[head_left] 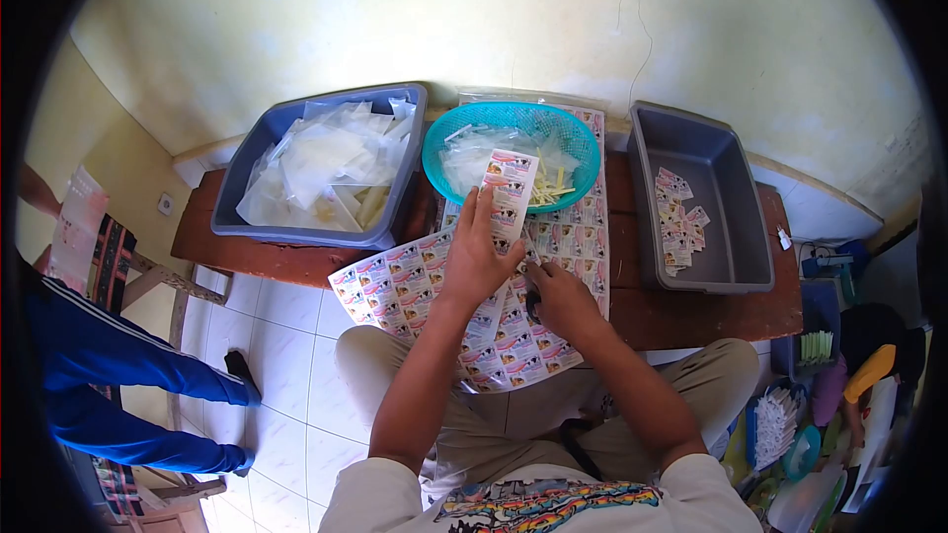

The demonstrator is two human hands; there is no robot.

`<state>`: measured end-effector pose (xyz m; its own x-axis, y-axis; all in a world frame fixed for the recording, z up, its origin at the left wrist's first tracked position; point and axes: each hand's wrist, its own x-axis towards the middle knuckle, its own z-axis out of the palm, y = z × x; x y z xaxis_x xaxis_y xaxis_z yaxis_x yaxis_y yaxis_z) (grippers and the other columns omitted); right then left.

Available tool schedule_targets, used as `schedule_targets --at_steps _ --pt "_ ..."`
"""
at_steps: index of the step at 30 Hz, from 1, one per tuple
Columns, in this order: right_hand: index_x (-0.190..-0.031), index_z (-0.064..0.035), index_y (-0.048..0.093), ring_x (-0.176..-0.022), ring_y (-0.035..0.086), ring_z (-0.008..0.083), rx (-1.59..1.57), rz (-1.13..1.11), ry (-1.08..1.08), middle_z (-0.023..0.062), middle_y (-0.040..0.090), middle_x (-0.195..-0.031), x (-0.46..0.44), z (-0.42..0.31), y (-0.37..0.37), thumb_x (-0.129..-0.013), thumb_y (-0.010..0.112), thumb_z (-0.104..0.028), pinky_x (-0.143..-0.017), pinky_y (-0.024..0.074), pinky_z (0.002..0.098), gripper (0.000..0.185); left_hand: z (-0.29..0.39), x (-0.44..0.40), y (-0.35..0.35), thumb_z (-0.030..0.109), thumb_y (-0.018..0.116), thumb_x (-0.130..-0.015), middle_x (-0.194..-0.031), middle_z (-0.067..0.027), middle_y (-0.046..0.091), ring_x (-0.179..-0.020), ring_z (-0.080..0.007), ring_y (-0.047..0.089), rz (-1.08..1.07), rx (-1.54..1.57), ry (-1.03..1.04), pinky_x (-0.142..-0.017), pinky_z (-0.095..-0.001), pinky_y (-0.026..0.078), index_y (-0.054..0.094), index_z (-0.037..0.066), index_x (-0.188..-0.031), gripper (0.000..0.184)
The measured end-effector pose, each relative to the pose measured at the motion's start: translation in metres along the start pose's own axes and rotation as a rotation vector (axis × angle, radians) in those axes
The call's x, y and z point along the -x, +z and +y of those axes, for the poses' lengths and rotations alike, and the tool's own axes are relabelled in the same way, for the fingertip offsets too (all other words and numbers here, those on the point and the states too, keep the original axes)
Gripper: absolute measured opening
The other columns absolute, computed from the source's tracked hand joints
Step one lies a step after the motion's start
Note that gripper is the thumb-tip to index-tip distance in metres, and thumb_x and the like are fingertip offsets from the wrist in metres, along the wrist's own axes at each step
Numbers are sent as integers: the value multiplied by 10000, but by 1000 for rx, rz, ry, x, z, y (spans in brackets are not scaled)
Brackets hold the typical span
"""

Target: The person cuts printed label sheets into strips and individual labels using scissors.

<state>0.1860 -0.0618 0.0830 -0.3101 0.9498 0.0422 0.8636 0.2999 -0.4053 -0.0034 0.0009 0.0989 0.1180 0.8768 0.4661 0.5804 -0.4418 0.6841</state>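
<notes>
— Lying under the left hand point(477, 262): one item. Description?
— Printed strip point(512, 183). Long, narrow, whitish; labels stacked one above another, each with red-pink print, a black-and-white figure and an orange-brown patch. Lettering too small to read.
— Location?
— Twelve o'clock of the hands, its far end overlapping the teal basket point(578, 128).
— Left hand, condition?
— Fingers straight and close together, thumb spread toward two o'clock, laid over the strip's near part. Whether it pinches from beneath, cannot tell.
— Right hand point(566, 304)?
— Set at four o'clock of the left, just beside it; curled around a black handle point(533, 306), remainder of the tool hidden.
— Matching stock?
— Printed sheets point(395, 281): large, same pattern in rows, spread beneath both hands; one corner passes the bench edge at eight o'clock.
— Separate pieces?
— Small labels point(676, 222), loose pile, on the nine o'clock side of the grey tub point(726, 188), itself at two o'clock.
— Other containers?
— Teal basket: clear pouches point(464, 153) and yellowish sticks point(555, 188). Blue-grey tub point(406, 183), ten o'clock: heaped with clear plastic bags point(336, 153).
— Support?
— Bench point(691, 321), red-brown.
</notes>
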Motion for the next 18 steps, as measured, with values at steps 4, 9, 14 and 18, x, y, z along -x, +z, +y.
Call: schedule_targets --at_steps 4,9,14,18 --pt "-1383 21 607 -1068 708 450 -51 -6 4 254 681 -1180 0 3 -3 -844 670 6 -919 589 544 543 -4 -5 -6 181 877 -815 -1589 -354 432 -1475 -496 460 25 -25 -8 -1178 -495 461 352 -7 -1638 994" --pt "-1459 6 571 -1161 676 453 -95 -41 80 261 669 -1278 -2 4 -14 -768 825 -63 -1017 564 501 740 -2 -11 -10 178 881 -818 -1576 -337 453 -1434 -490 508 40 2 -24 -1126 -484 504 357 17 -1645 993" --pt "-1443 14 588 -1168 676 453 -144 -24 82 264 672 -1274 -1 3 -22 -762 828 -59 -1020 565 493 725 -5 -10 -8 179 880 -819 -1566 -329 465 -1445 -487 497 23 36 -59 -1137 -488 494 354 15 -1646 994" --pt "-1435 17 595 -1172 674 451 -150 11 67 261 677 -1274 0 4 -22 -762 826 -51 -1030 559 490 715 -7 -7 -9 178 880 -821 -1563 -336 465 -1480 -487 456 29 -29 -17 -1179 -502 455 341 -5 -1644 1001"
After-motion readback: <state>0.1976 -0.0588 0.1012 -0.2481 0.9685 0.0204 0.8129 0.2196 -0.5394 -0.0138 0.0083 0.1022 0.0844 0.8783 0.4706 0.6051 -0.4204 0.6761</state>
